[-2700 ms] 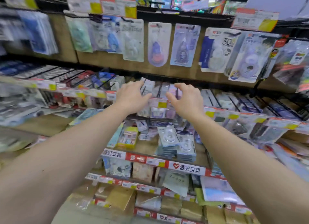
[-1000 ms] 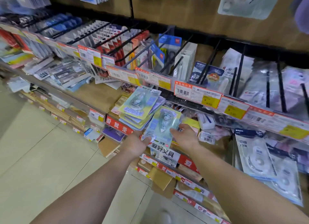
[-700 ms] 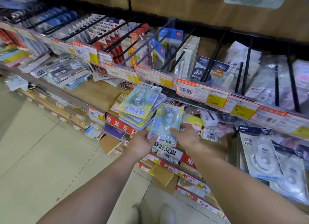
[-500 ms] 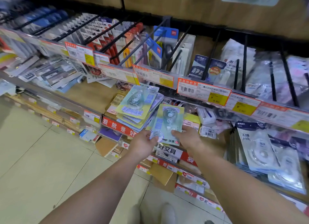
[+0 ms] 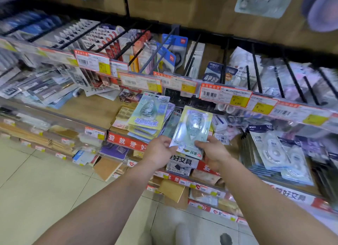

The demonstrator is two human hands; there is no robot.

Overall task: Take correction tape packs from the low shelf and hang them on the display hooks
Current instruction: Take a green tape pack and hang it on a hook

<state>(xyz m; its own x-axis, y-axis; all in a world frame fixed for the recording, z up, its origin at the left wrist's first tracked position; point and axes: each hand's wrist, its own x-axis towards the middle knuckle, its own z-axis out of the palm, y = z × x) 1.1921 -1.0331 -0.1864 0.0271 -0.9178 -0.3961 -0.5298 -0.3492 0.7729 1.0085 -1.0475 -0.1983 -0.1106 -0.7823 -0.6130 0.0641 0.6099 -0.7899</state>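
Near the middle of the frame, both hands are holding one correction tape pack (image 5: 192,129) by its lower end. The left hand (image 5: 159,153) is gripping the pack's lower left corner, its fingers (image 5: 165,141) curling round the edge with the thumb lying on the front. The right hand (image 5: 213,151) is pinching the lower right corner, thumb on the front and the other fingers hidden behind the card. The pack is standing nearly upright, tilting a little to the right, its clear blister facing the camera and its red-and-white logo end pointing down toward the wrists.

Just to the left of the held pack, a stack of similar packs (image 5: 148,116) is lying fanned on the low shelf (image 5: 87,109), a wooden board running toward the left of the frame. The held pack is sitting apart from that stack, above the shelf's red label strip (image 5: 126,141).

Across the upper half of the frame, black display hooks (image 5: 256,69) are jutting forward over a row of price tags (image 5: 225,96), with hanging goods behind them. At the right, more white tape packs (image 5: 276,151) are leaning in a row. Pale floor tiles (image 5: 36,180) are filling the lower left of the frame.
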